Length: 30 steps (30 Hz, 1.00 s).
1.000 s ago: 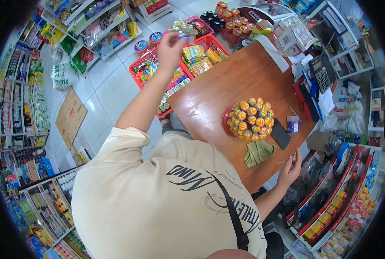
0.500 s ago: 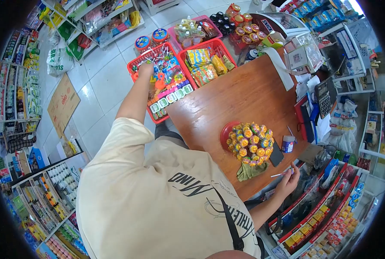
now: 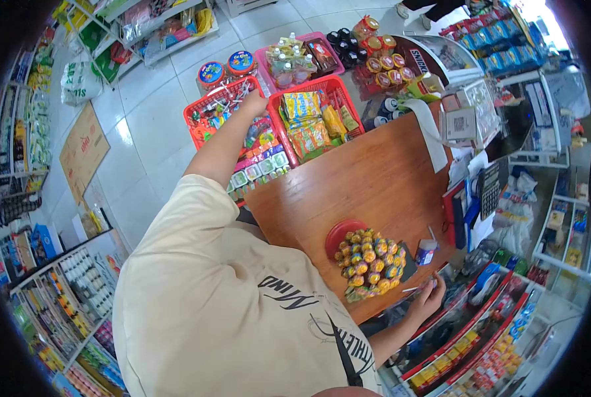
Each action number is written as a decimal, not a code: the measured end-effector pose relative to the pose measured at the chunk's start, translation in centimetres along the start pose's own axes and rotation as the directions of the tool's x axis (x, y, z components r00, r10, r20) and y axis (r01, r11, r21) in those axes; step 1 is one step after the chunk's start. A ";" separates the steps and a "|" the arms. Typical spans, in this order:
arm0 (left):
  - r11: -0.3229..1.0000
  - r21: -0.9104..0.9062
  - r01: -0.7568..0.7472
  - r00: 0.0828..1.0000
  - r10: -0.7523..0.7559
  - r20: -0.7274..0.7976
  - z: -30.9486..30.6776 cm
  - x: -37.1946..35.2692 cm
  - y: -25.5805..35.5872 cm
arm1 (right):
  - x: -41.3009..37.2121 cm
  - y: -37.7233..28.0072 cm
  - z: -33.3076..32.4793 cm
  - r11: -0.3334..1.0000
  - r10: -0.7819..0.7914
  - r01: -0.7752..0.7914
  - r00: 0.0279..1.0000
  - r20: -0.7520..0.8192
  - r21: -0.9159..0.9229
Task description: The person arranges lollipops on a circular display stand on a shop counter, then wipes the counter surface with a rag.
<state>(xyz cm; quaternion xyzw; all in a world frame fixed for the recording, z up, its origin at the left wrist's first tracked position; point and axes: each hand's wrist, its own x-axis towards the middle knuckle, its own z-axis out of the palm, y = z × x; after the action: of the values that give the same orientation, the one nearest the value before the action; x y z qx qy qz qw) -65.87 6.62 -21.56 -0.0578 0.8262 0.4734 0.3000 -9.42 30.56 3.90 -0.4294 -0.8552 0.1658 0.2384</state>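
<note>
My left hand [image 3: 254, 104] reaches over the red basket [image 3: 191, 126] of candies, at its far right corner beside several loose lollipops [image 3: 232, 92]. Its fingers are mostly hidden, so I cannot see what they hold. Low on the right, by the table edge, my right hand [image 3: 431, 296] is closed round a lollipop [image 3: 410, 289], its white stick poking out to the left. Close to that hand, a ball-shaped cluster of yellow-wrapped lollipops [image 3: 373, 261] stands beside a round red lid [image 3: 344, 237] on the wooden table [image 3: 308, 205].
A second red basket [image 3: 273, 119] holds candy bags [image 3: 306, 135]. Jars [image 3: 210, 74] stand behind on the floor. On the table are a small purple-labelled tub [image 3: 426, 252], a dark phone [image 3: 408, 268] and a calculator [image 3: 486, 192]. Candy shelves [image 3: 467, 341] flank my right. A person's legs [image 3: 441, 10] show at the top.
My left hand has moved right across the basket to its far right corner. The right hand keeps the lollipop. The view has shifted slightly, and a person's legs now show at the top.
</note>
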 end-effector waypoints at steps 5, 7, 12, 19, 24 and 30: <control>0.908 0.397 0.136 0.979 -0.061 -0.197 -1.3 3.8 -3.9 | 1.3 -1.4 -0.5 0.989 0.146 -0.147 0.988 0.052 0.026; 0.881 0.446 0.156 0.979 -0.080 -0.186 -2.0 4.4 -4.2 | 1.4 -1.5 -0.2 0.987 0.158 -0.160 0.986 0.045 0.032; 0.748 0.660 0.062 0.996 0.001 -0.093 -4.2 5.1 -4.0 | 1.5 -1.5 0.4 0.975 0.219 -0.222 0.969 0.110 0.014; 0.587 0.805 -0.083 0.996 0.038 0.075 -4.2 6.2 -4.5 | 0.7 -1.2 0.1 0.982 0.184 -0.186 0.980 0.070 0.016; 0.672 0.724 -0.155 0.986 0.145 0.077 -5.5 4.5 -4.3 | -0.4 -1.4 -0.9 0.984 0.174 -0.172 0.983 0.064 -0.037; 0.989 -0.147 -0.022 0.999 0.026 0.025 -7.9 1.2 -3.3 | -1.9 -2.7 -2.2 0.984 0.173 -0.175 0.984 0.039 0.041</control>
<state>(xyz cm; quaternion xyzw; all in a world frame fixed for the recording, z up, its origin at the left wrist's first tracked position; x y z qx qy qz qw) -69.12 -1.43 -21.73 -0.0632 0.7857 0.5371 0.3003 -8.99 27.67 6.51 -0.4941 -0.8146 0.2125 0.2171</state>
